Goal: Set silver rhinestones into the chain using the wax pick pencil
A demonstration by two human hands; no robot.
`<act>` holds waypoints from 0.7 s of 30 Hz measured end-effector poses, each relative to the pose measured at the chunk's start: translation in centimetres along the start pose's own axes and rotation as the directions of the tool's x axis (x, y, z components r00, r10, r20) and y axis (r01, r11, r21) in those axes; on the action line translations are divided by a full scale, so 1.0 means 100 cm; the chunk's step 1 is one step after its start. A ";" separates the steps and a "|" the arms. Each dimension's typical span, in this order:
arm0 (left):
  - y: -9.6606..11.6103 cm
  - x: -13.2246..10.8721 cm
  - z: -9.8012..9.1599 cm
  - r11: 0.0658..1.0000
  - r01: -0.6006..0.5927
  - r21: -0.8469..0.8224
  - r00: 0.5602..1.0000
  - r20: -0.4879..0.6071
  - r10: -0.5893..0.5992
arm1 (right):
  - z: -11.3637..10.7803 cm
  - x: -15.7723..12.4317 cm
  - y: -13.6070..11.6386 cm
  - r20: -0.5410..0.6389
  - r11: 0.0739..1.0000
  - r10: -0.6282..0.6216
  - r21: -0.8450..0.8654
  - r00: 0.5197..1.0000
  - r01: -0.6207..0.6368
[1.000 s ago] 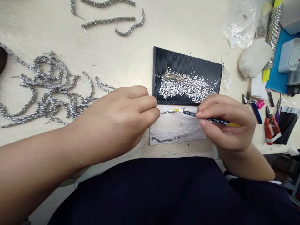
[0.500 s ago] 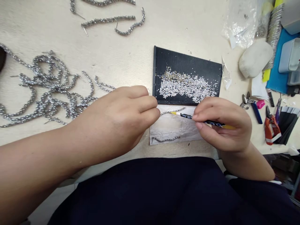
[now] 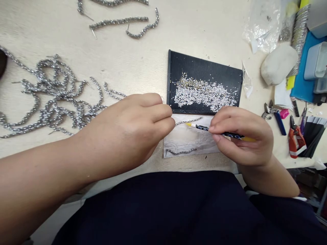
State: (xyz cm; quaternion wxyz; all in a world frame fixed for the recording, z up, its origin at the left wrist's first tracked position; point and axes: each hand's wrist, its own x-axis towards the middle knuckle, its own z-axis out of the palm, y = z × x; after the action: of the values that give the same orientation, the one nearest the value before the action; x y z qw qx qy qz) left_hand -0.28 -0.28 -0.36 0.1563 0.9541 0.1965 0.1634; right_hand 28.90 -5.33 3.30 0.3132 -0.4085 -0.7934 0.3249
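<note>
Sprawling at the far left, a tangled heap of beaded strands [image 3: 56, 97] glints in knobbly silver loops on the pale, faintly grained worktable [image 3: 122, 58], with stiff wire ends poking out; shorter curved strands [image 3: 122, 23] lie apart above it. The left hand [image 3: 130, 131] is loosely closed, its fingers curled together at the edge of a smooth, marbled grey pad [image 3: 190, 141]. On that pad, a thin upper bead strand [image 3: 188, 121] runs from just beside those fingers, though any pinch is hidden, and a lower bead strand [image 3: 181, 151] lies separately. Above sits a ribbed black rubber tray [image 3: 204, 60], strewn with tiny silver beads [image 3: 204, 94]. The right hand [image 3: 241, 136] grips a slim black-and-blue patterned pick-up pencil [image 3: 217, 131], its pale yellow-ended tip just beside the upper strand. Farther right are a crinkled clear plastic bag [image 3: 263, 25], a smooth white lump [image 3: 278, 64], and orange-handled pliers [image 3: 295, 141] on the table.
</note>
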 end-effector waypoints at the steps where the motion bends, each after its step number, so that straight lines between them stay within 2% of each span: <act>1: 0.000 0.000 0.000 1.000 0.001 0.000 1.000 0.004 -0.001 | 0.000 0.000 0.000 -0.007 1.000 -0.006 0.002 1.000 0.006; 5: 0.000 0.001 -0.001 1.000 0.004 -0.008 1.000 0.018 -0.004 | 0.002 0.000 0.002 -0.043 1.000 -0.029 -0.002 0.999 0.029; 12: 0.000 0.000 -0.001 0.999 0.043 -0.030 0.998 0.040 -0.042 | 0.002 0.001 0.002 -0.027 1.000 -0.016 -0.009 1.000 0.016; 15: -0.001 0.000 -0.001 1.000 0.025 -0.011 0.999 0.041 -0.025 | 0.002 0.001 0.003 -0.049 1.000 -0.023 -0.015 0.999 0.022; 21: 0.000 0.001 0.000 0.999 0.016 -0.029 0.999 0.032 -0.015 | 0.007 -0.001 0.008 -0.247 0.996 -0.007 -0.085 0.969 -0.014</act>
State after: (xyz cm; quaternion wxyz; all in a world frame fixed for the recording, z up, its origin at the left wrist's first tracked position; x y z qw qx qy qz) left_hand -0.20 -0.22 -0.39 0.1747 0.9525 0.1991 0.1500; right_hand 28.71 -5.26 2.26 0.3912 -0.4604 -0.7606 0.2375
